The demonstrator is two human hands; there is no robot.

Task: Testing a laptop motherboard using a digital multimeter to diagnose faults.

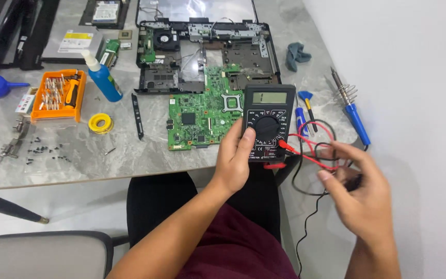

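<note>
Both hands are working: left hand (236,160) is gripping the black multimeter (267,121), right hand (360,194) is pinching its tangled leads (313,150); snagged wires could be yanking plugs loose.

bright, even indoor light; soft shadows under the table (104,155) edge. mild glare at the upper left of the frame. sharp focus, slight wide-angle stretch at the edges.

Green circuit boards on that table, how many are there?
2 that I can tell: the large green board beside the multimeter held by the left hand, and a small green strip behind the blue bottle. Others may be hidden.
</note>
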